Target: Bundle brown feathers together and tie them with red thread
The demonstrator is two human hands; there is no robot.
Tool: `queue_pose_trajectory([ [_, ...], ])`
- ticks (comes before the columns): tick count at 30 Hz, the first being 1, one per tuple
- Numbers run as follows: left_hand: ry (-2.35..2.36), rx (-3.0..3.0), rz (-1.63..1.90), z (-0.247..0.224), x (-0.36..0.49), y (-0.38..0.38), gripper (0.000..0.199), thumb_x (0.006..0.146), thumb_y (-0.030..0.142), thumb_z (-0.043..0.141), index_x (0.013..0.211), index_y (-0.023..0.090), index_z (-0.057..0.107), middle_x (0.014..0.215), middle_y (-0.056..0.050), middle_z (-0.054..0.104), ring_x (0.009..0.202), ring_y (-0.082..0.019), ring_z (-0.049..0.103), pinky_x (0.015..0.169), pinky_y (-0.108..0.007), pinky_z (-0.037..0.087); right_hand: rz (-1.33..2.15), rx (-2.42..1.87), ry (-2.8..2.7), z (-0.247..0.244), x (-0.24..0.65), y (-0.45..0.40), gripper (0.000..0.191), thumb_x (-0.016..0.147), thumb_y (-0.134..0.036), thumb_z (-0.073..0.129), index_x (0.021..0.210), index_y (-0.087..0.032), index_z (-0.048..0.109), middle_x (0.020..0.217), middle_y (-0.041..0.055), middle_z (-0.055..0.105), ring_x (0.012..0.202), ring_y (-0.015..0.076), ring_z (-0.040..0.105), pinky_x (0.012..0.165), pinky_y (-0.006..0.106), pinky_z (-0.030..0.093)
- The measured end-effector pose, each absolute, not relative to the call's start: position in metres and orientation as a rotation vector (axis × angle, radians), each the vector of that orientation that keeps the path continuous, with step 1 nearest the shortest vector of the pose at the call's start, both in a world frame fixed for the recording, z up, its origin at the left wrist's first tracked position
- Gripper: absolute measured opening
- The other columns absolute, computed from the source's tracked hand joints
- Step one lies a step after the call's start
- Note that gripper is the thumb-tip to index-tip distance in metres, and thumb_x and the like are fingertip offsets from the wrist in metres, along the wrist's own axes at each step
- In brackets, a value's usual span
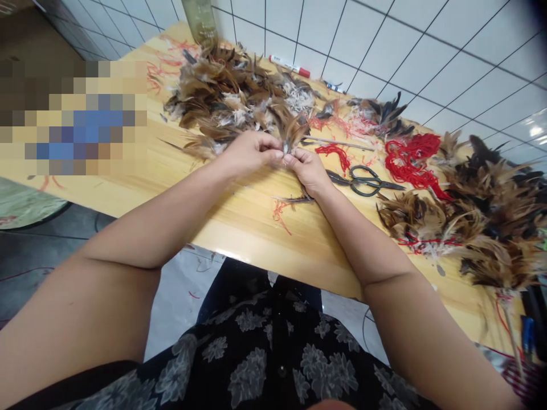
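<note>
Between my two hands, above the near part of the wooden table, a small bunch of brown feathers stands with its tips pointing away from me. My left hand pinches the pale base of the bunch from the left. From the right, the thumb and fingers of my right hand close on the same base, and the fingertips of both hands nearly meet. Just right of my right hand lie black-handled scissors. A red thread bundle lies behind them. The exact grip at the quill ends is hidden by my fingers.
A large feather pile spreads along the back, and more feathers cover the right side. A red yarn heap sits beyond the scissors. A marker and a bottle stand or lie near the tiled wall.
</note>
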State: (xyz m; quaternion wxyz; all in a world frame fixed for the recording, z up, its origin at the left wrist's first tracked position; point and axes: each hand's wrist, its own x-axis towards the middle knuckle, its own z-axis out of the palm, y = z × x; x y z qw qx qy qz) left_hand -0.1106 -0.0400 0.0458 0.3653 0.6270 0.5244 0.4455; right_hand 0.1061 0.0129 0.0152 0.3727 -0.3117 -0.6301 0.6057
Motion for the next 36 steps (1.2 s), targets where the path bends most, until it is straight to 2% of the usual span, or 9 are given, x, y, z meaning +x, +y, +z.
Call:
queue_pose_trajectory([
  [6, 1.141, 1.327, 1.237, 0.04, -0.097, -0.042, 0.035, 0.099, 0.023, 0.111, 0.082, 0.018, 0.081, 0.082, -0.002, 0.078, 0.083, -0.023, 0.08, 0.087, -0.034, 0.064, 1.612, -0.807, -1.636, 0.024, 0.106, 0.007, 0.082, 0.061, -0.094, 0.116, 0.075, -0.025, 0.075, 0.083, -0.0007, 0.077, 0.093, 0.0199, 0.07, 0.099, 0.036, 0.061],
  [11, 0.942, 1.153, 1.265, 0.039, -0.099, -0.043, 0.052, 0.091, 0.038, 0.13, 0.082, 0.018, 0.083, 0.08, -0.002, 0.079, 0.077, -0.02, 0.08, 0.082, -0.031, 0.068, 1.697, -0.77, -1.556, 0.03, 0.107, 0.002, 0.081, 0.056, -0.091, 0.12, 0.076, -0.025, 0.078, 0.083, -0.0005, 0.081, 0.089, 0.0185, 0.071, 0.098, 0.034, 0.063],
  [15, 0.891, 1.092, 1.242, 0.039, -0.097, -0.044, 0.058, 0.083, 0.046, 0.137, 0.086, 0.017, 0.086, 0.083, -0.003, 0.083, 0.075, -0.018, 0.079, 0.075, -0.026, 0.067, 1.755, -0.811, -1.527, 0.031, 0.107, 0.002, 0.083, 0.047, -0.091, 0.122, 0.076, -0.026, 0.079, 0.088, 0.0021, 0.088, 0.093, 0.0207, 0.077, 0.098, 0.035, 0.067],
  [20, 0.918, 0.965, 1.286, 0.04, -0.094, -0.043, 0.052, 0.095, 0.038, 0.131, 0.087, 0.018, 0.083, 0.08, -0.002, 0.08, 0.072, -0.019, 0.079, 0.072, -0.029, 0.064, 1.719, -0.794, -1.552, 0.032, 0.106, 0.003, 0.075, 0.062, -0.086, 0.122, 0.074, -0.026, 0.079, 0.093, 0.0048, 0.092, 0.102, 0.0238, 0.085, 0.102, 0.037, 0.071],
  [23, 0.903, 0.924, 1.31, 0.04, -0.097, -0.041, 0.045, 0.102, 0.033, 0.126, 0.091, 0.019, 0.085, 0.079, -0.002, 0.078, 0.074, -0.02, 0.077, 0.076, -0.032, 0.063, 1.701, -0.826, -1.535, 0.036, 0.106, 0.002, 0.07, 0.064, -0.08, 0.123, 0.079, -0.025, 0.083, 0.094, 0.0052, 0.093, 0.103, 0.024, 0.087, 0.104, 0.037, 0.072],
  [29, 0.841, 0.893, 1.269, 0.042, -0.099, -0.04, 0.041, 0.107, 0.028, 0.121, 0.09, 0.021, 0.084, 0.08, 0.001, 0.075, 0.076, -0.014, 0.068, 0.08, -0.027, 0.06, 1.693, -0.836, -1.535, 0.04, 0.108, 0.001, 0.07, 0.059, -0.077, 0.126, 0.081, -0.025, 0.084, 0.094, 0.0041, 0.093, 0.104, 0.0241, 0.086, 0.107, 0.039, 0.073],
  [36, 0.885, 0.85, 1.244, 0.047, -0.093, -0.044, 0.047, 0.107, 0.034, 0.121, 0.091, 0.021, 0.08, 0.083, 0.0, 0.074, 0.081, -0.017, 0.072, 0.081, -0.031, 0.06, 1.65, -0.834, -1.548, 0.035, 0.106, 0.002, 0.069, 0.066, -0.076, 0.125, 0.082, -0.024, 0.081, 0.094, 0.0043, 0.09, 0.104, 0.0231, 0.084, 0.107, 0.038, 0.071],
])
